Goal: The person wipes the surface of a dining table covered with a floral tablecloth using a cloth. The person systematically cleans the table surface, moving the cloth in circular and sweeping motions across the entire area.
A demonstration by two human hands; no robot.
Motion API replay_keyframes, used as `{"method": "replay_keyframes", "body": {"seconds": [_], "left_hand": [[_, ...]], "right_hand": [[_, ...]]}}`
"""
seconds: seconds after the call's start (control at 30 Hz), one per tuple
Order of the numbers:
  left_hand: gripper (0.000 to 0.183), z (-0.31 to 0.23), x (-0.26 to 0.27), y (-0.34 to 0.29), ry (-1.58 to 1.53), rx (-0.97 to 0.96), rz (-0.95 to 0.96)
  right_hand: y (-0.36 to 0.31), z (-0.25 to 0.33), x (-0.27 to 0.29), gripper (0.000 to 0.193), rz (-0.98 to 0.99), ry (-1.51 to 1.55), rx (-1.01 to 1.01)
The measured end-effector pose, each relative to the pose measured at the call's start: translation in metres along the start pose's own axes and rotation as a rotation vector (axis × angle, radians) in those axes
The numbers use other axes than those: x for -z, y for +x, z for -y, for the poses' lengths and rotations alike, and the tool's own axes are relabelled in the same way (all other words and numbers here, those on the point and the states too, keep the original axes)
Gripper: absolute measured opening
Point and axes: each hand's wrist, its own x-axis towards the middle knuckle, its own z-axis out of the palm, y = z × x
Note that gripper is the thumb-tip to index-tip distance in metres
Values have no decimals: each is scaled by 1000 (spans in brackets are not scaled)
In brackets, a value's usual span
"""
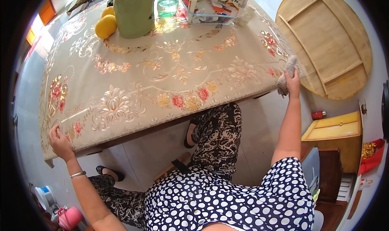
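Observation:
A patterned tablecloth with gold and red flowers covers the table in front of me. My left hand rests on it by the near left corner, its fingers loosely bent against the surface and nothing seen in them. Out at the near right corner, my right hand grips a bunched greyish cloth. This cloth lies against the table's edge, and part of it shows above the fingers.
A green canister, yellow fruits, a clear bottle and a filled plastic basket stand at the back. A round wooden board leans on the right, above a yellow cabinet. A pink jug is lower left.

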Motion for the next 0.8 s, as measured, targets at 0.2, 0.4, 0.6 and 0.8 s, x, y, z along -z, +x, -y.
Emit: {"method": "replay_keyframes", "body": {"seconds": [0.2, 0.4, 0.6, 0.8], "left_hand": [[19, 2, -4, 1, -33, 29, 17], [18, -3, -2, 0, 46, 45, 3], [16, -11, -6, 0, 49, 21, -48], [15, -20, 2, -2, 49, 48, -75]], "right_hand": [[13, -47, -33, 48, 18, -82, 199], [-53, 22, -55, 37, 103, -65, 482], [-137, 138, -93, 41, 225, -51, 797], [-216, 234, -138, 48, 264, -129, 1029]]}}
